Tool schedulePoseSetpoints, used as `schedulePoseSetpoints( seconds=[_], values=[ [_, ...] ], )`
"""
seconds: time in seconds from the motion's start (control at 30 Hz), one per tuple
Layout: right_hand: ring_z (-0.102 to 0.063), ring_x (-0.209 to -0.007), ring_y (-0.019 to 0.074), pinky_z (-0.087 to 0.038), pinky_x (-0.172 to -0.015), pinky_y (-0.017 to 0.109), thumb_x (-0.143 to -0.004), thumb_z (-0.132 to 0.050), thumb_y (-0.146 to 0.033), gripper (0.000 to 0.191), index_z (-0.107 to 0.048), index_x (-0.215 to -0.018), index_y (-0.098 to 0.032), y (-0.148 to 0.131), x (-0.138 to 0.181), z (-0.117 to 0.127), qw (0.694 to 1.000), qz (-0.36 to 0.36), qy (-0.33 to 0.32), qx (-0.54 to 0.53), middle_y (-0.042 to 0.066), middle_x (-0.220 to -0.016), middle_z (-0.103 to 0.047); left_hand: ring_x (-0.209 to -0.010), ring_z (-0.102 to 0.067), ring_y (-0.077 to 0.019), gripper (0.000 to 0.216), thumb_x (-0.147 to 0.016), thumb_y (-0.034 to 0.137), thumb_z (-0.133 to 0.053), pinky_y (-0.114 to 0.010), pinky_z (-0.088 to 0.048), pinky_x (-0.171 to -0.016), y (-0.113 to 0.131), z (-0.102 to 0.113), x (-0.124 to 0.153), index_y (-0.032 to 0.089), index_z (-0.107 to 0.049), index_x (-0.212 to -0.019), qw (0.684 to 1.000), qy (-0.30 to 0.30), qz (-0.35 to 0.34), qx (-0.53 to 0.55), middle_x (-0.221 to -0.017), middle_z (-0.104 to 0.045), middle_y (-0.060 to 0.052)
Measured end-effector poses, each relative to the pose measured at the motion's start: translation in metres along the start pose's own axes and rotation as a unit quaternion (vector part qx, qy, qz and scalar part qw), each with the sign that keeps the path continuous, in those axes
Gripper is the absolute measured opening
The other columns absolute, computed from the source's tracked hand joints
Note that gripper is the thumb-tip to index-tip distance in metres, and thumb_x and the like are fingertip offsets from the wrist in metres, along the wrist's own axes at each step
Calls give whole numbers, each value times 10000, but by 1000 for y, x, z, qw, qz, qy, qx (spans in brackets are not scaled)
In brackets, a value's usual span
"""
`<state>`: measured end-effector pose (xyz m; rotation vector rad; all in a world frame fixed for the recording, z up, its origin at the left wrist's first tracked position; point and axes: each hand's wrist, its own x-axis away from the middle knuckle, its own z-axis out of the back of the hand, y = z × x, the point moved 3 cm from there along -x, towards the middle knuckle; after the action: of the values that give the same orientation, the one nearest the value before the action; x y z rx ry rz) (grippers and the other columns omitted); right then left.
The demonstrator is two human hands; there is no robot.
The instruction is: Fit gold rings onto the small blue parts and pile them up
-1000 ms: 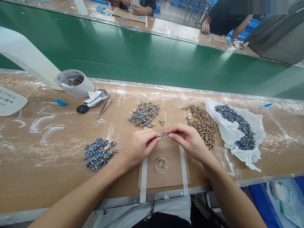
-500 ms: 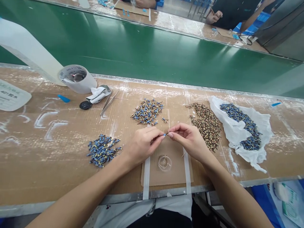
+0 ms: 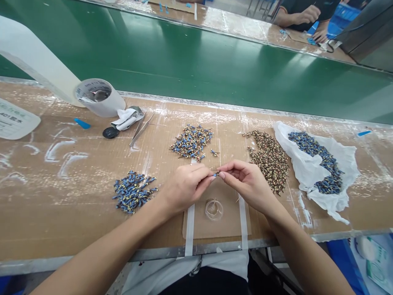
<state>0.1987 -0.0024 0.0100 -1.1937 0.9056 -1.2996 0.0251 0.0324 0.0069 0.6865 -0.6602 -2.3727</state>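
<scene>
Left hand and right hand pinch tight on a half-hidden blue piece, cardboard beneath their fingers, green surface beyond.

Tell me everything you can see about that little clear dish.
The small dish is round and see-through, like plastic or glass. A smaller ring shape shows inside; its contents are unclear. It sits on a cardboard piece between two pale tape strips. Neither the left hand nor the right hand touches it.
</scene>
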Motion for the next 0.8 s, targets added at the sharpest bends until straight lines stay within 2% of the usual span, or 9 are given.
schedulePoseSetpoints(
  seconds=[0.13, 0.33, 0.47, 0.8],
  values=[
    [-694, -748, 174, -563, -689, 308, -832, -697, -305, 135, -676, -864, -176, 2, -1, -1, 1000, -11, 7, -2, 60, -832, -737, -694, -566, -152, 214, -956, 208, -471, -267, -421, -640, 1, -1, 0, 127, -644, -859, 1000, -20, 0, -20, -765, -638, -44],
    [-651, -751, 148, -524, -678, 275, -863, -665, -284, 113, -669, -839, -174, -1, 0, 1, 997, 6, -73, 10, 43, -839, -706, -641, -512, -143, 218, -943, 171, -462, -262, -364, -591, 2, 0, 1, 136, -602, -780, 998, -69, -3, -9, -702, -589, -21],
    [-640, -766, 153, -519, -691, 284, -849, -686, -315, 152, -651, -810, -172, -2, 0, 2, 995, -3, -104, 0, 45, -848, -700, -616, -491, -127, 212, -930, 163, -478, -253, -349, -587, 3, 1, 1, 138, -592, -754, 996, -85, 3, 24, -681, -578, -7],
    [-608, -745, 151, -498, -667, 278, -865, -662, -324, 168, -633, -805, -170, 2, 0, -3, 997, -6, -73, -24, 47, -827, -667, -536, -434, -93, 212, -899, 146, -509, -228, -308, -532, 10, 4, -4, 148, -572, -696, 989, -61, 83, 110, -593, -510, 30]
  ],
)
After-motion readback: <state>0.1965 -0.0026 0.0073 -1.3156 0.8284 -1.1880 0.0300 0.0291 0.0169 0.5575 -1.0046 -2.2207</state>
